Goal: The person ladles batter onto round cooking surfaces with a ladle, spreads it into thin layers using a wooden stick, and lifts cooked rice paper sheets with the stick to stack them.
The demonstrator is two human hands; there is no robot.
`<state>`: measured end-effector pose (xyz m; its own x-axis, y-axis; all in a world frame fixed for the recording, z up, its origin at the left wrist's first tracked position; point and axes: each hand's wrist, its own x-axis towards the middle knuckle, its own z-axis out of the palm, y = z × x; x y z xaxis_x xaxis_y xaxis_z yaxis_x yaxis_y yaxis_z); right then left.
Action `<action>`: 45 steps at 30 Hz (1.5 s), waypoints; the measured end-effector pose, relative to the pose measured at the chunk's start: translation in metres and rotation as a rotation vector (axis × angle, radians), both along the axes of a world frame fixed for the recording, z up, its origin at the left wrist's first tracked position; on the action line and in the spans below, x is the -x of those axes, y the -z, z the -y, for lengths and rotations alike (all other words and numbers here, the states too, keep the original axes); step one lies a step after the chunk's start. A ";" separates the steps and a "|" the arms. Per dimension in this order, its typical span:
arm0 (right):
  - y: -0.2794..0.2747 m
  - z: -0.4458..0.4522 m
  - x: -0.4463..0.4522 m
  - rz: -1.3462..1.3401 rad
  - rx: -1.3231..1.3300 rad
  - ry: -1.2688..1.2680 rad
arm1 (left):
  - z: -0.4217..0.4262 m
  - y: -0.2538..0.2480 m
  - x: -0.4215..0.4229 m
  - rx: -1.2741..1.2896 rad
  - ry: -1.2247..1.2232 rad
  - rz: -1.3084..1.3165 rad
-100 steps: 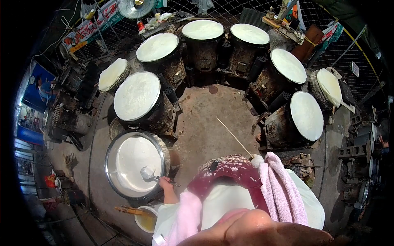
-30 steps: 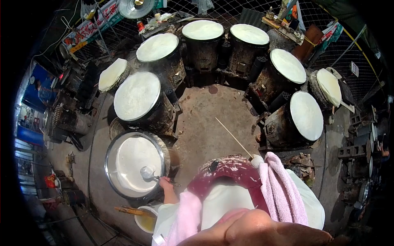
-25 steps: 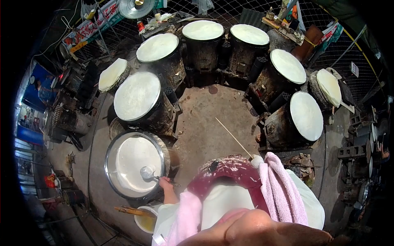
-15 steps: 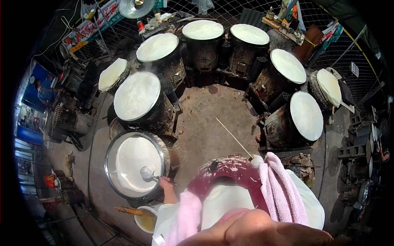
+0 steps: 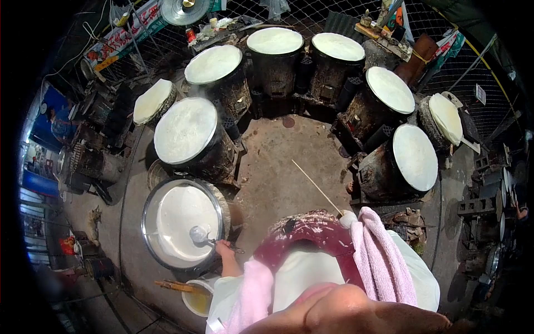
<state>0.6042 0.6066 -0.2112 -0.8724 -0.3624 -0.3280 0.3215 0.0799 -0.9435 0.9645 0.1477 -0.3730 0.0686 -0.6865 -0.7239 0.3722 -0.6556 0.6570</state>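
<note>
My left hand (image 5: 223, 249) is closed round the handle of a metal ladle (image 5: 198, 234). The ladle's round bowl rests at the surface of a creamy white liquid (image 5: 183, 214) in a wide steel-rimmed basin (image 5: 146, 214). On the other side, my right hand (image 5: 348, 219), in what looks like a white glove, grips a long thin stick (image 5: 313, 183) that points forward over the floor. The pink towel (image 5: 384, 256) hides most of the right arm. A maroon apron (image 5: 278, 239) with white smears covers my front.
Several dark drum stoves with white-covered round tops (image 5: 185, 131) stand in an arc ahead. Stacks of pale round sheets (image 5: 446, 118) sit at both sides. A bucket (image 5: 196, 303) with a wooden piece (image 5: 181, 286) across it stands near my left. Concrete floor (image 5: 292, 145) lies inside the arc.
</note>
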 end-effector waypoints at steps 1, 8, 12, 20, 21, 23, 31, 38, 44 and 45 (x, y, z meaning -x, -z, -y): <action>0.033 -0.012 0.008 -0.056 -0.029 -0.059 | 0.000 -0.002 0.001 0.000 -0.002 -0.003; 0.027 -0.010 0.008 -0.224 -0.073 -0.105 | -0.001 -0.010 0.003 -0.016 0.013 0.004; -0.071 0.015 -0.004 -0.337 -0.184 -0.244 | -0.001 -0.006 0.001 -0.026 0.011 -0.004; -0.036 0.011 -0.008 -0.305 -0.208 -0.191 | 0.000 0.000 -0.001 -0.011 0.013 -0.002; -0.034 0.009 -0.009 -0.247 -0.175 -0.161 | -0.001 -0.005 0.001 -0.006 -0.001 0.010; -0.036 0.006 -0.010 -0.131 -0.107 -0.097 | -0.002 -0.010 0.003 -0.003 -0.015 0.017; 0.016 -0.006 0.000 0.045 0.024 0.067 | -0.002 -0.013 0.003 -0.006 0.000 0.014; 0.024 -0.009 -0.002 0.004 -0.007 0.045 | -0.001 -0.005 -0.001 0.009 0.009 -0.017; -0.076 0.012 -0.008 -0.072 -0.064 -0.183 | 0.002 0.004 -0.003 0.024 0.031 -0.026; -0.081 0.013 -0.009 -0.051 -0.043 -0.167 | 0.002 0.003 -0.003 0.023 0.032 -0.027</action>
